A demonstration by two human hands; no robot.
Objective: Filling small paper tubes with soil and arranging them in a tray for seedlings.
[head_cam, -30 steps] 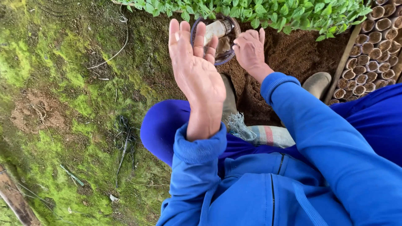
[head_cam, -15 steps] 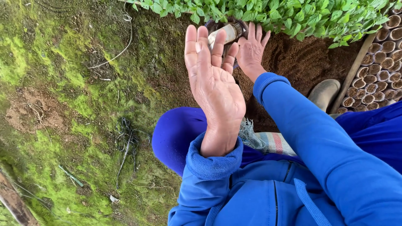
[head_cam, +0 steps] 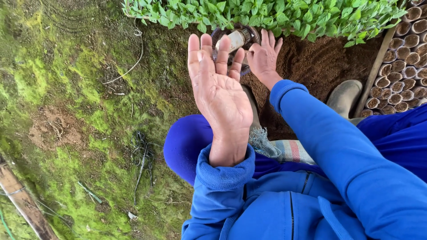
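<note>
Left hand [head_cam: 220, 95] raised palm-up, fingers spread and empty, above the soil bed [head_cam: 311, 66]; right hand [head_cam: 264, 58] flat, fingers splayed, beside a small bottle [head_cam: 233, 40].

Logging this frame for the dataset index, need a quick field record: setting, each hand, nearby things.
setting: outdoors, mossy ground beside a bed of brown soil
left hand: raised, open, palm toward the camera, holds nothing
right hand: fingers spread, reaching down to the soil beside a round dark container; contact unclear
container: partly hidden behind the left hand, a pale object inside it
seedlings: green row along the top
pots: small soil-filled tubes packed at right
boot: grey, on the soil
clothing: blue sleeves
</note>
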